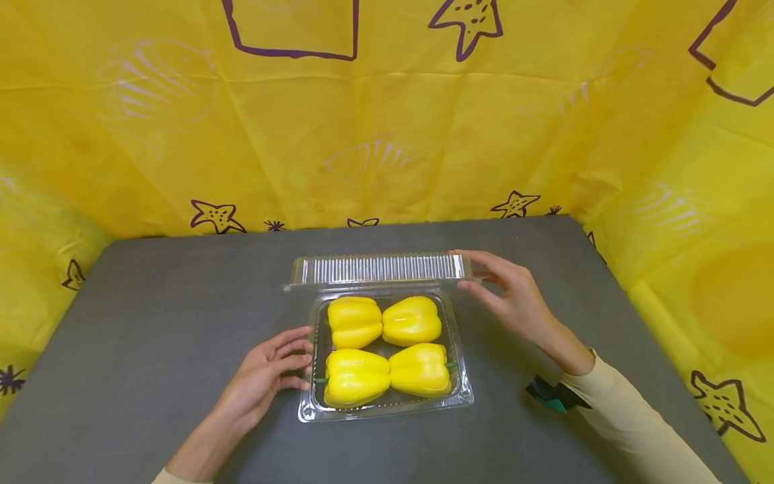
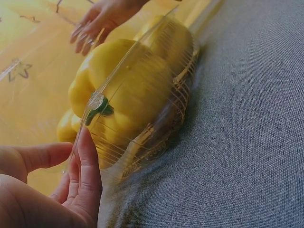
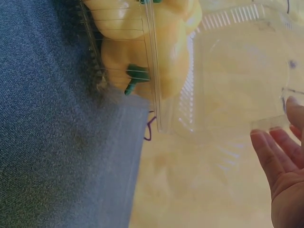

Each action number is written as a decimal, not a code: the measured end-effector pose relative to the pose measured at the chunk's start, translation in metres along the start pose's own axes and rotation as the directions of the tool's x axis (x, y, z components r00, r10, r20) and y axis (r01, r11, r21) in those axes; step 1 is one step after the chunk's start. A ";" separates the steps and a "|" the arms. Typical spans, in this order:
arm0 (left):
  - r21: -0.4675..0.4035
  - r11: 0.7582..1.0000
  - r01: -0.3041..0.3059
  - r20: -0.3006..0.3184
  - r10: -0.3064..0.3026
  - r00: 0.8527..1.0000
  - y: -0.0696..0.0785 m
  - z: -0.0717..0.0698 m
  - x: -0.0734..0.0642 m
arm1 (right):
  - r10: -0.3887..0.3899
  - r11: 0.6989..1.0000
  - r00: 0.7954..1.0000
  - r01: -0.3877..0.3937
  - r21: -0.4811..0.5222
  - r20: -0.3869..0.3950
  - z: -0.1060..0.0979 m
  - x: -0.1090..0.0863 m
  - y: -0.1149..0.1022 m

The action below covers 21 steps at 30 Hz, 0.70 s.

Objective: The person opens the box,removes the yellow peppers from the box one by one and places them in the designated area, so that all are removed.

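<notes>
A clear plastic clamshell container lies on the table with several yellow bell peppers in its base, set in two rows. Its hinged lid stands raised at the far side. My left hand is at the base's left side; in the left wrist view the thumb and fingers pinch the rim close to a green pepper stem. At the lid's right end, my right hand holds the edge between thumb and fingers, also seen in the right wrist view with the clear lid.
The grey table has a yellow cloth with sea-creature drawings hanging behind it and at both sides. A small dark and green object shows beside the right wrist.
</notes>
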<state>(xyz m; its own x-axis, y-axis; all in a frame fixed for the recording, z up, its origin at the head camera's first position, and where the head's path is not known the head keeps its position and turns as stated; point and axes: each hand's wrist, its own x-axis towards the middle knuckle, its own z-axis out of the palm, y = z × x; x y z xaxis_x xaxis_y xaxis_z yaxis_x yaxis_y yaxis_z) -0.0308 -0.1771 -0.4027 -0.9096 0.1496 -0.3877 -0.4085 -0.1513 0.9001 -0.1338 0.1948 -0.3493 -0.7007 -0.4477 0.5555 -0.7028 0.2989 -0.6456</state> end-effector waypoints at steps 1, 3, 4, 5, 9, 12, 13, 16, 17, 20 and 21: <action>0.000 1.000 0.000 0.001 0.000 1.000 0.000 0.000 0.000 | 0.000 1.000 1.000 0.000 -0.001 -0.008 0.000 0.000 0.001; 0.003 1.000 -0.003 0.000 0.003 1.000 0.000 0.000 0.000 | 0.000 1.000 1.000 0.000 0.007 -0.024 0.002 0.001 0.002; 0.005 1.000 -0.004 -0.002 0.004 1.000 0.000 0.000 0.000 | 0.002 1.000 0.999 -0.002 0.017 -0.033 0.002 0.002 0.002; 0.007 1.000 -0.006 -0.003 0.006 1.000 0.000 0.000 0.000 | 0.002 1.000 0.999 -0.001 0.026 -0.042 0.003 0.002 0.003; 0.012 1.000 -0.011 -0.010 0.011 1.000 -0.001 0.000 0.000 | 0.014 0.997 0.998 -0.010 0.070 -0.063 0.004 0.005 0.005; 0.009 1.000 -0.015 -0.008 0.015 1.000 -0.001 0.000 0.000 | 0.034 0.995 0.998 -0.028 0.091 -0.062 0.005 0.008 0.007; 0.007 1.000 -0.015 -0.006 0.015 1.000 -0.001 0.000 0.001 | 0.043 0.995 0.997 -0.037 0.096 -0.061 0.005 0.008 0.007; 0.005 1.000 -0.021 0.003 0.021 1.000 -0.001 0.000 0.001 | 0.061 0.993 0.997 -0.055 0.107 -0.054 0.005 0.009 0.008; 0.004 1.000 -0.022 0.005 0.022 1.000 -0.001 0.000 0.002 | 0.066 0.992 0.996 -0.059 0.112 -0.052 0.004 0.009 0.008; 0.002 1.000 -0.020 0.007 0.020 1.000 -0.002 0.000 0.002 | 0.068 0.990 0.997 -0.062 0.123 -0.046 0.004 0.010 0.009; 0.001 1.000 -0.020 0.008 0.020 1.000 -0.002 0.000 0.002 | 0.067 0.990 0.997 -0.061 0.126 -0.045 0.004 0.010 0.010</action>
<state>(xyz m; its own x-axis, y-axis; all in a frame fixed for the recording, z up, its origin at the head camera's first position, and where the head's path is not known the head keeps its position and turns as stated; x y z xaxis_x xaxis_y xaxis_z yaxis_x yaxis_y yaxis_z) -0.0316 -0.1762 -0.4049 -0.9169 0.1542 -0.3681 -0.3902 -0.1528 0.9079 -0.1473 0.1895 -0.3522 -0.7513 -0.3883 0.5337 -0.6373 0.2168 -0.7395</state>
